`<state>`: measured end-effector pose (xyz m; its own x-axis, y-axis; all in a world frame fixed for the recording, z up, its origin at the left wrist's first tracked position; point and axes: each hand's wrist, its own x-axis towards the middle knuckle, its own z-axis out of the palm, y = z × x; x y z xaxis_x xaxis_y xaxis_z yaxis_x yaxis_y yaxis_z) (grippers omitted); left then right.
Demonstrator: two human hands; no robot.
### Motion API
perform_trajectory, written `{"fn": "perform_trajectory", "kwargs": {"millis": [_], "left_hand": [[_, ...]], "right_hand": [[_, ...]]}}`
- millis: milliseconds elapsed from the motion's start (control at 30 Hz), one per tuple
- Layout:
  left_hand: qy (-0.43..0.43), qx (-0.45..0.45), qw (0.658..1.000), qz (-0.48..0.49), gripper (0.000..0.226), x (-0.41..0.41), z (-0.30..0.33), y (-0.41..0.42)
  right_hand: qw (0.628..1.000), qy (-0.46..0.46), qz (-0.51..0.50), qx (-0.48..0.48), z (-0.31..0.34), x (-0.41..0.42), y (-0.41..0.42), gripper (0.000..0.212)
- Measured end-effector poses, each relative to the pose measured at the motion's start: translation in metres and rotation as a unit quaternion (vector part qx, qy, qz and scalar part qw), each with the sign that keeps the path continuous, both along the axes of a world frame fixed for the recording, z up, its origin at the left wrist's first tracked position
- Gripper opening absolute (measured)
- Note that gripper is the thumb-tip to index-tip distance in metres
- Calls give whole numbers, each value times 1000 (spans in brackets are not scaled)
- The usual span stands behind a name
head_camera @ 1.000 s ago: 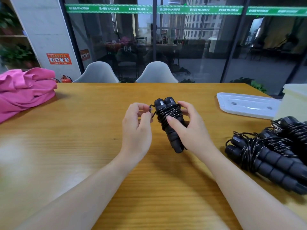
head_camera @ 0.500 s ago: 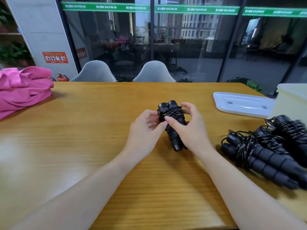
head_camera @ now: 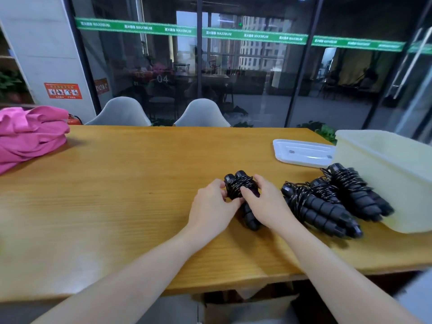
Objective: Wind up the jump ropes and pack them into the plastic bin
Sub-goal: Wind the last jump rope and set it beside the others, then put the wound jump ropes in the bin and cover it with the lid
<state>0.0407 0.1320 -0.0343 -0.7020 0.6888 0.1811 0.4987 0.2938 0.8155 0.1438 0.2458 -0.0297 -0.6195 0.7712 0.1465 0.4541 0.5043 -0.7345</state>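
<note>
A black jump rope (head_camera: 238,187), its cord wound round the two foam handles, lies under both my hands on the wooden table (head_camera: 117,195). My left hand (head_camera: 211,206) grips the wound cord from the left with curled fingers. My right hand (head_camera: 265,203) holds the bundle from the right, thumb and fingers pinching the cord. The handles' lower ends stick out between my wrists. Three more wound ropes (head_camera: 327,202) lie in a heap to the right, against the pale plastic bin (head_camera: 392,174).
The bin's white lid (head_camera: 304,152) lies flat behind the heap. A pile of pink cloth (head_camera: 30,134) sits at the table's far left. Two grey chairs (head_camera: 161,113) stand behind the far edge, before a glass wall.
My left hand, which was pinching a loose loop of cord beside the handles, has closed in onto the bundle. The view has tilted up and shifted, bringing the bin into sight.
</note>
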Motion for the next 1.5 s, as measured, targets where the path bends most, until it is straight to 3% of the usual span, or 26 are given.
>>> {"fn": "perform_trajectory", "kwargs": {"millis": [267, 467, 567, 700, 800, 967, 1067, 1233, 1367, 1500], "left_hand": [[62, -22, 998, -18, 33, 49, -10, -12], [209, -85, 974, 24, 42, 60, -25, -24], [185, -96, 978, 32, 60, 55, -25, -26], [150, -101, 983, 22, 64, 53, -23, -19], [127, -101, 987, 9, 65, 48, -25, -7], [87, -32, 995, -46, 50, 50, -27, 5], [74, -27, 996, -52, 60, 50, -29, 2], [15, -55, 998, -32, 55, 56, -19, -3], [20, -79, 997, 2, 53, 59, -11, 1], [-10, -95, 995, 17, 52, 61, 0, 2]], "right_hand": [[999, -29, 5, 38, -3, 47, -16, 68], [997, -26, -2, 74, -6, 53, -29, 79], [997, -8, -19, 71, -13, 55, -31, 85], [997, 17, -33, 68, -20, 58, -31, 84], [993, 6, -30, 111, -23, 54, -29, 83], [975, -33, -18, 220, -35, 44, -24, 72], [972, -22, -11, 234, -44, 40, -23, 71], [985, -16, 15, 169, -41, 39, -23, 64], [996, -26, 19, 88, -29, 43, -23, 61], [993, -104, 28, 56, -14, 45, -23, 61]]}}
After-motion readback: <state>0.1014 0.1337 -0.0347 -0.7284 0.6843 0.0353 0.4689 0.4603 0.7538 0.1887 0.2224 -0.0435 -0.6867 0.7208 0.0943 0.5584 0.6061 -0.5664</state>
